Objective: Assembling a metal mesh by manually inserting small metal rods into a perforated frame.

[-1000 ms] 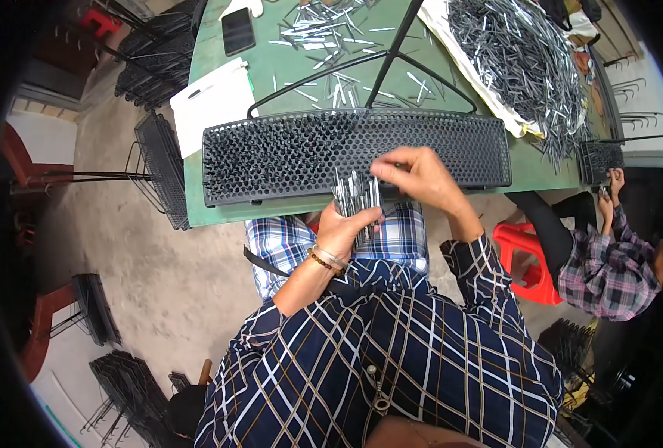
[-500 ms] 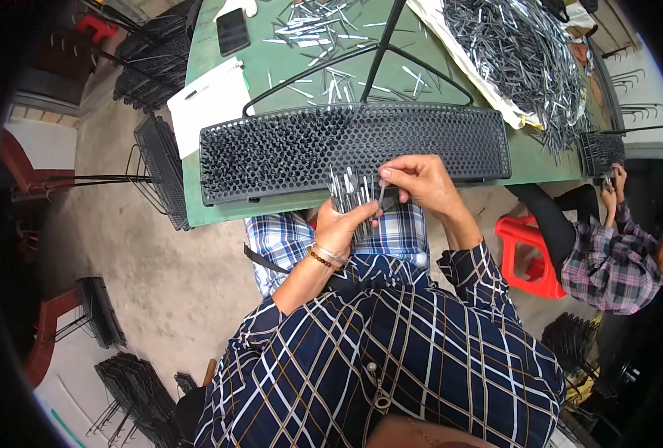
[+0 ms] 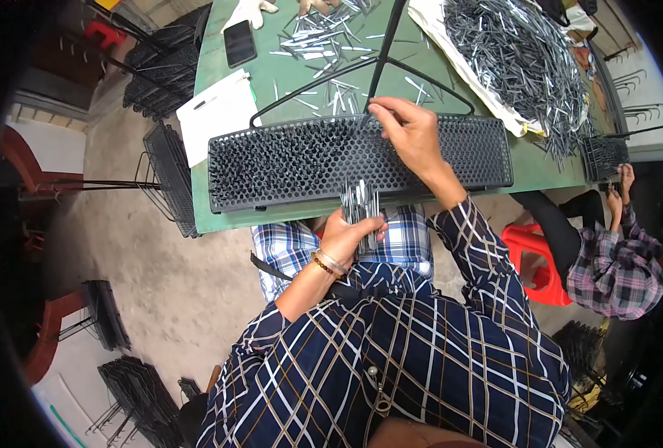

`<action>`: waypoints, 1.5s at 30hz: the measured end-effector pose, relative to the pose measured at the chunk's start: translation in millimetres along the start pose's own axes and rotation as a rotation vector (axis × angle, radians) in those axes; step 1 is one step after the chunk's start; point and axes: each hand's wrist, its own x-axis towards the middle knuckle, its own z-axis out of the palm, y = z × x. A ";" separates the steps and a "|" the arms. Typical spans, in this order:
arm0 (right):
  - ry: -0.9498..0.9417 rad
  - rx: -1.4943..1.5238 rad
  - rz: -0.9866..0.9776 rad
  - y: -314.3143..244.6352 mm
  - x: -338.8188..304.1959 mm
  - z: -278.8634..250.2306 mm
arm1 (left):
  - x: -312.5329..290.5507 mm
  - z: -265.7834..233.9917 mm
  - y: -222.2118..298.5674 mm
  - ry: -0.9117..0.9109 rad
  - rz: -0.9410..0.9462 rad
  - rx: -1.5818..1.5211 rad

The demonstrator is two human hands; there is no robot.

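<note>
My left hand (image 3: 344, 240) is closed round an upright bundle of slim grey metal pieces (image 3: 359, 200), in front of the rack's near edge. Thumb and forefinger of my right hand (image 3: 412, 133) pinch together over the far edge of a long black perforated rack (image 3: 451, 153). A thin dark piece seems to hang from that pinch, partly lost against the rack. Many round holes cover the rack's top. Dark slim pieces stand packed in its left half, while the right half shows bare holes.
Loose metal pieces (image 3: 324, 41) lie scattered on the green table (image 3: 271, 82). A large heap (image 3: 510, 60) rests on white sacking at right. A phone (image 3: 239, 43) and paper with a pen (image 3: 215, 112) are at left. A co-worker (image 3: 619, 261) sits at right beside a red stool (image 3: 534, 265).
My right hand has moved away from the bundle, up and forward over the rack's far edge. My left hand still holds the bundle, a little lower and to the right in view.
</note>
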 end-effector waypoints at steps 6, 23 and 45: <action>-0.048 -0.209 -0.219 20.4 6.7 13.3 | -0.5 0.7 2.0 0.000 -0.016 -0.015; 0.064 -0.072 0.093 -16.5 -0.8 -52.1 | 0.0 4.2 -1.5 -0.033 -0.036 -0.006; -0.113 -0.429 -0.612 -8.2 -145.0 -25.4 | -0.8 5.3 -6.7 0.038 0.040 -0.140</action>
